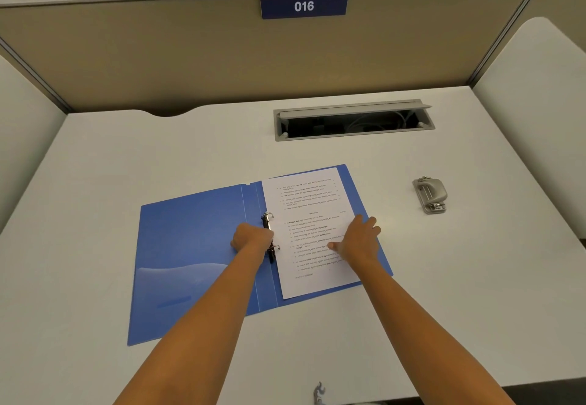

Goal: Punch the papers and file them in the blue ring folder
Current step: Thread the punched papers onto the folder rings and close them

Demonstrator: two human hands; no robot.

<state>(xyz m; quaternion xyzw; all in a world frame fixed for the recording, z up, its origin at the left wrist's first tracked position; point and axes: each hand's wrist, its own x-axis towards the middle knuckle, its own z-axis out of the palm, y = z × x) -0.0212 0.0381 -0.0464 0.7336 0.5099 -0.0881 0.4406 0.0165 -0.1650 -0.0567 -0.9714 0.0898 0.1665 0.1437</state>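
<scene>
Head-camera view, nearest first: 2 bare forearms reach forward from the bottom edge over the white desk [95, 167]. The left hand [250, 240] is curled over the black ring mechanism [269, 240] at the spine of the blue ring folder [190, 246], which lies open and flat; whether its fingers actually pinch the rings or only rest on them I cannot tell from here. The right hand [360, 243] lies flat with its fingers spread on the papers [310, 214], pressing them onto the folder's right-hand cover.

I judge the step in hand to be seating the punched sheets on the 2 rings and closing them. To do it well, the right palm should keep the stack from sliding while the left edge of the papers sits flush against the mechanism, both holes lined up over the prongs. The rings should close only once every sheet is through, or the top page may tear at a hole.

Farther off to the right, well apart from the folder, sits the grey hole punch [430, 195]. Beyond it, an open cable tray [353, 121] is set into the desk, and a sign reading 016 [303, 5] hangs on the partition.
</scene>
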